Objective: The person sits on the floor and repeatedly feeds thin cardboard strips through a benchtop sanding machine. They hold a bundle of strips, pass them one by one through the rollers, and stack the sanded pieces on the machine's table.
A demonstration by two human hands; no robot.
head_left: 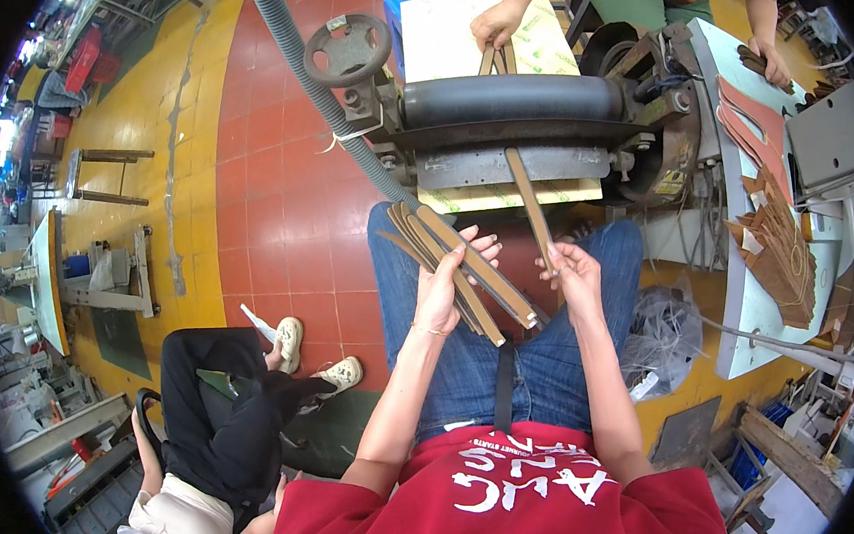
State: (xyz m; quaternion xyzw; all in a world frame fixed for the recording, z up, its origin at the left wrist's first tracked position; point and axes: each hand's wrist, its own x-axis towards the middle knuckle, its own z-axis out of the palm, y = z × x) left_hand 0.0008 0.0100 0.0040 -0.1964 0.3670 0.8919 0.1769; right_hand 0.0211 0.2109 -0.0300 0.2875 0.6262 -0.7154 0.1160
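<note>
A bundle of long brown strips [485, 274], apparently leather, lies fanned out above my lap. My left hand [437, 293] is closed round it, thumb on top. Between the fingers and thumb of my right hand [577, 274] is the near end of a single brown strip [529, 203]. Its far end lies on the metal feed plate [575, 166] of a machine, just in front of the dark roller [520, 104]. Across the machine, a co-worker's hand [498, 26] touches brown strips [498, 62] behind the roller.
A handwheel [348, 50] and a grey ribbed hose [294, 51] stand at the machine's left. On the right, a pale table [743, 332] carries brown and pinkish cut pieces [774, 249]. A clear plastic bag [664, 336] hangs below it. Another person sits at my left.
</note>
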